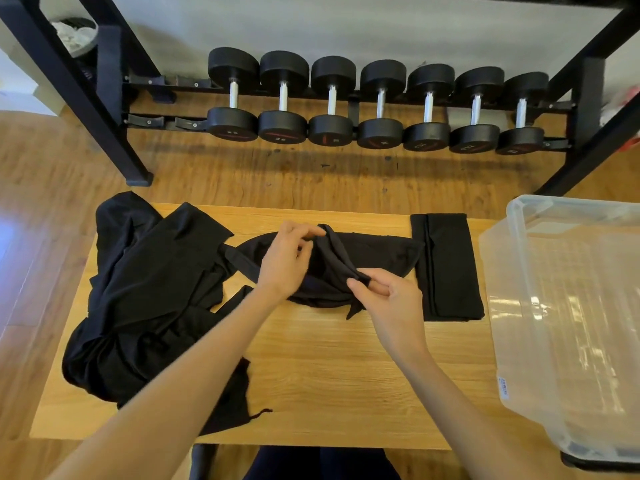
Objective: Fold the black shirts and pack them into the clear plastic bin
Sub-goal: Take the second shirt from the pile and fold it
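Hands first: left hand (287, 261) pinches a raised ridge of the thin black knit shirt (381, 252) btwn thumb and curled fingers, near the far edge of the light oak-grain wooden table (346, 368). Right hand (391, 299) pinches the same ridge nearer the table's middle, thumb and forefinger closed on a hemmed edge. Shirt lies bunched across the far-centre of the table, partly lifted, rest slack on the wood.

To do this step well, I'd say: find a true seam or hem w/ both hands, pull it taut, shake the cloth flat before any crease goes in. Fabric looks soft, drapey, prob slippery, so a loose pinch may let it slide; it won't hold a fold unless pressed down and smoothed along the wood.

Crumpled heap of black shirts (145, 296) sits at the table's left edge, spilling over the far-left corner, one frayed tail near the front edge. Neat folded black shirt, long rectangle (446, 265), lies at the right edge, close to the far-right corner, crisp parallel folds showing. Clear rectangular plastic bin (568, 306) w/ rounded corners stands just beside the table's right edge; looks to hold no shirts yet. Glossy walls, white label on its near-left side.

Beyond the table: black steel rack of round-headed black dumbbells (377, 102) w/ chrome handles on plank floor.
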A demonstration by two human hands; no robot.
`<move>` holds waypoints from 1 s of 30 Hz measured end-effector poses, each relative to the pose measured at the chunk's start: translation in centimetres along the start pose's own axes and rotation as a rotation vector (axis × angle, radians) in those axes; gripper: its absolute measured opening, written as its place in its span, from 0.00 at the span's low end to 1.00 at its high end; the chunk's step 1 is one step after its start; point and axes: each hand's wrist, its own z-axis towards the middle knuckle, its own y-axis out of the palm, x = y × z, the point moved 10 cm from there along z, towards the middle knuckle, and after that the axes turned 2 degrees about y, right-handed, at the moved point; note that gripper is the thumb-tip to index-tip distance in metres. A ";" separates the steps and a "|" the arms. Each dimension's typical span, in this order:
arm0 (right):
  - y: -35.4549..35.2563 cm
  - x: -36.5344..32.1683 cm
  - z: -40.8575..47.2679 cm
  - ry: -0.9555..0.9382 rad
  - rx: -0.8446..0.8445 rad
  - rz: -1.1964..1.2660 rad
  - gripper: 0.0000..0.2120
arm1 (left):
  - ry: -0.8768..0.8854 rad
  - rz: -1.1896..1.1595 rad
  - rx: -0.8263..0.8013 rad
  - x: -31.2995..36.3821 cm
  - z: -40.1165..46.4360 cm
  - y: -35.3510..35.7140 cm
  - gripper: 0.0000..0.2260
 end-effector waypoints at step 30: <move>-4.3 1.1 0.0 -0.024 0.049 0.096 0.12 | 0.356 0.657 -0.399 1.1 6.1 4.2 0.11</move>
